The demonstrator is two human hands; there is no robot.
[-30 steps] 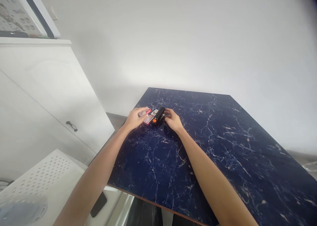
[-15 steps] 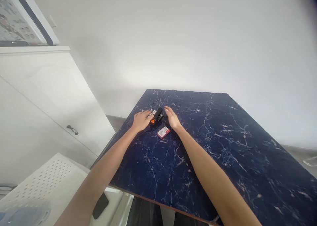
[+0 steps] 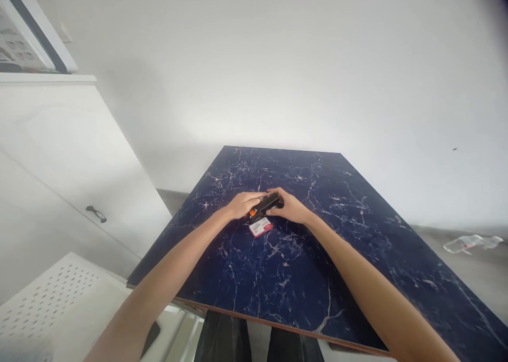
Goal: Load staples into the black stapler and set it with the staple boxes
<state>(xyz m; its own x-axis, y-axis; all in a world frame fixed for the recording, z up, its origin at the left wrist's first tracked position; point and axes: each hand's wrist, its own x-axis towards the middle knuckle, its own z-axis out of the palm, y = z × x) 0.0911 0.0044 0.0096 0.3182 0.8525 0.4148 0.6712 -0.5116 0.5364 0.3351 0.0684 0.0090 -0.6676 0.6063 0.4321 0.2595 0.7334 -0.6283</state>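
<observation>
- Stretching from the near edge to the white wall, a dark blue table (image 3: 278,288) has a glossy, marble-like top veined in white. Wide bare room lies to the right and toward the near edge.
- Off the table's left edge stands a smooth white cabinet (image 3: 59,155) (a dark handle on its door). Below it is a white perforated panel (image 3: 51,298).
- The left hand (image 3: 242,204) and right hand (image 3: 292,208) meet mid-table, well in from every edge. The fingers of both curl around the stapler, the left at its orange end and the right at its black end.
- The stapler (image 3: 265,206), slim and black with an orange tip, lies slanted between the hands, low over the tabletop. I cannot tell whether it touches the top.
- A small, flat red-and-white box (image 3: 260,227) lies on the table just nearer than the stapler, apart from both hands.
- Half a second ago both hands lay open and flat beside the stapler. Now they grip it.
</observation>
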